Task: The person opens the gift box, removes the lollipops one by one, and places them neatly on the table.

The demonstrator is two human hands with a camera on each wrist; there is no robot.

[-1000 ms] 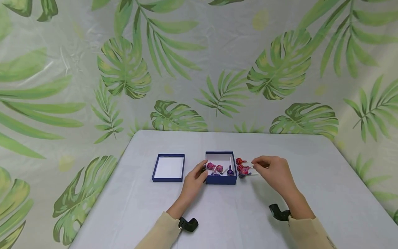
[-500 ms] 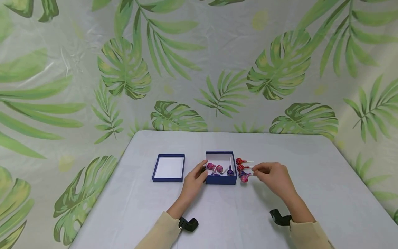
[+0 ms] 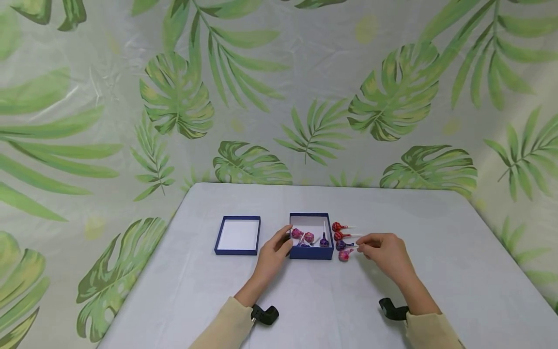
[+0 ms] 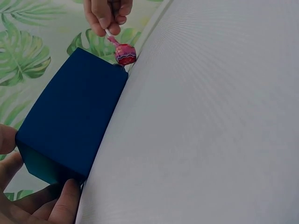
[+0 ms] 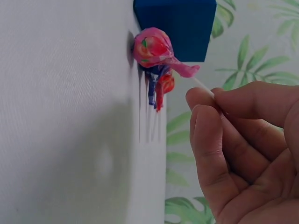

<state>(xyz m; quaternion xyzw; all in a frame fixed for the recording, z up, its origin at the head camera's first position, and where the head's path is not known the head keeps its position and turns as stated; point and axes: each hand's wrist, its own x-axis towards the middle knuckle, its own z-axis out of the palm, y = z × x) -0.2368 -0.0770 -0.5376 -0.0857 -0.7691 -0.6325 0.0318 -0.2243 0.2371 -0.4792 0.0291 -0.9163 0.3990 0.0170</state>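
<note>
Our loose left hand [image 3: 271,254] is steadying the box [image 3: 310,253], our right hand [image 3: 388,253] pinching a pink lollipop [image 3: 344,255] alongside, ideally lightly.

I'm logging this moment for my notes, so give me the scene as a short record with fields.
Left hand: holds the blue box at its left side
Right hand: pinches a pink lollipop by its stick
Inside box: pink and purple lollipops
Loose, right of box: two red lollipops, one purple lollipop
Left of box: shallow tray, blue-rimmed, white inside
Surface: white table

Soft, even light; wrist views dimmer
</note>
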